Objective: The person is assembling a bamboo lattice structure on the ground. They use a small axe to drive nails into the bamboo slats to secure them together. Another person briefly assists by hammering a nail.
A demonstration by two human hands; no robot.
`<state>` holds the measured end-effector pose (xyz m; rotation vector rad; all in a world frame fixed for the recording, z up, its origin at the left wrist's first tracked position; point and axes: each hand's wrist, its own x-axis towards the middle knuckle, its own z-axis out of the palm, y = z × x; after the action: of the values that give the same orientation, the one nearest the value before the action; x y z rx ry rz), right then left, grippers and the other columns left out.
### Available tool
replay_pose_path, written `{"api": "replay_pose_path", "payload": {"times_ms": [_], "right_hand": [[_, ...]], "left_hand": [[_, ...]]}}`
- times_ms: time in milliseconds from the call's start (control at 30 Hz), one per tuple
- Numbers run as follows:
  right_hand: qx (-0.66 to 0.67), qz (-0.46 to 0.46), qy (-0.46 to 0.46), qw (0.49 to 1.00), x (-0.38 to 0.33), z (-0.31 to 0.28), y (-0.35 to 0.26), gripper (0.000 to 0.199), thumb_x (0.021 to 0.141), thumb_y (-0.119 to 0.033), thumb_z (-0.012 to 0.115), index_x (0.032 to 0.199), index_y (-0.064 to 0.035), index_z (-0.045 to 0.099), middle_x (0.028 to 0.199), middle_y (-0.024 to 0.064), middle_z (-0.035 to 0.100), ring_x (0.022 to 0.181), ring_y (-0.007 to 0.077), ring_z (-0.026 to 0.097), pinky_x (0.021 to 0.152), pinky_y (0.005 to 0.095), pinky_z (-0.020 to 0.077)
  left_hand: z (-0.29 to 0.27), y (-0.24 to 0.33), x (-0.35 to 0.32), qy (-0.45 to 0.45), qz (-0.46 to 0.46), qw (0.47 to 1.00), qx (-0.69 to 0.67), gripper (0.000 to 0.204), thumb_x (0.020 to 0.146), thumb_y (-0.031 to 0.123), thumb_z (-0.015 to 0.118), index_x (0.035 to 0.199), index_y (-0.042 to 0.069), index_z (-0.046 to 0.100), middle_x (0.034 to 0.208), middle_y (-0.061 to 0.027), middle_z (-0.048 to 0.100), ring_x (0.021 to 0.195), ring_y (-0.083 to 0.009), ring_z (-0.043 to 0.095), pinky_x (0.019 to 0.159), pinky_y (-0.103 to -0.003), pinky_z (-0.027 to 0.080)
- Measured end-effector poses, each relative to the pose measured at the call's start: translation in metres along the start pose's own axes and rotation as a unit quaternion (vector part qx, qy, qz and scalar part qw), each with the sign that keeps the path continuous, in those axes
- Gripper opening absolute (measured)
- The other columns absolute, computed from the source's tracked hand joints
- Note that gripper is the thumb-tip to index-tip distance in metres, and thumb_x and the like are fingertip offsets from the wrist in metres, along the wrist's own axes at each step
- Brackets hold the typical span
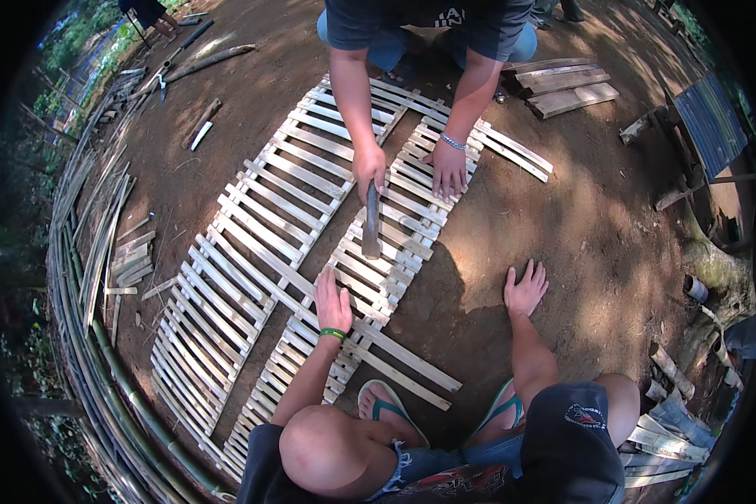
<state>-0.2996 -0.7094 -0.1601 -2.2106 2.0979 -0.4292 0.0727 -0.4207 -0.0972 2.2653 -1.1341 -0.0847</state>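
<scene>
On bare ground [588, 244], two slatted panels are lying side by side, running from the near left corner toward the far edge: a wider panel [259, 227] and a narrower panel [363, 270] to its right. The person's left hand [333, 311], wearing a green and yellow wristband [333, 333], is resting palm down over the slats by the narrower panel's left edge, its fingers extending straight and close together. The right hand [525, 292] is reaching over the ground to the right of the panels with fingers spreading wide; whether it is touching, I cannot tell. Opposite, a co-worker [428, 25] is gripping a dark tool [371, 223] above the narrower panel and is laying the other hand [450, 174] flat on its slats. Green poles [134, 403] are lining the ground's left edge, and boards [567, 91] are lying near its far right corner.
</scene>
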Motion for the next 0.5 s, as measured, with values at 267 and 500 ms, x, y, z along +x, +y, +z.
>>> {"api": "replay_pose_path", "payload": {"times_ms": [267, 500], "right_hand": [[0.004, 0.014, -0.01, 1.0, -0.001, -0.004, 0.001, 0.071, 0.101, -0.054, 0.055, 0.154, -0.0078, 0.049, 0.163, 0.019, 0.041, 0.153, 0.0365, 0.034, 0.127, 0.057, 0.0233], [0.1, -0.027, 0.037, 0.994, 0.01, -0.018, -0.016, 0.066, 0.1, -0.044, 0.062, 0.151, -0.0049, 0.049, 0.161, 0.0237, 0.04, 0.151, 0.0406, 0.036, 0.125, 0.0554, 0.0278]], "left_hand": [[-0.016, -0.011, -0.025, -0.106, -0.036, 0.974, 0.195, 0.074, 0.106, 0.047, 0.049, 0.165, 0.007, 0.03, 0.174, -0.0193, 0.02, 0.161, -0.0413, 0.017, 0.128, -0.061, 0.013], [-0.013, -0.001, -0.024, -0.11, -0.051, 0.968, 0.219, 0.083, 0.101, 0.058, 0.053, 0.165, 0.011, 0.033, 0.175, -0.021, 0.018, 0.161, -0.0401, 0.017, 0.128, -0.061, 0.012]]}}
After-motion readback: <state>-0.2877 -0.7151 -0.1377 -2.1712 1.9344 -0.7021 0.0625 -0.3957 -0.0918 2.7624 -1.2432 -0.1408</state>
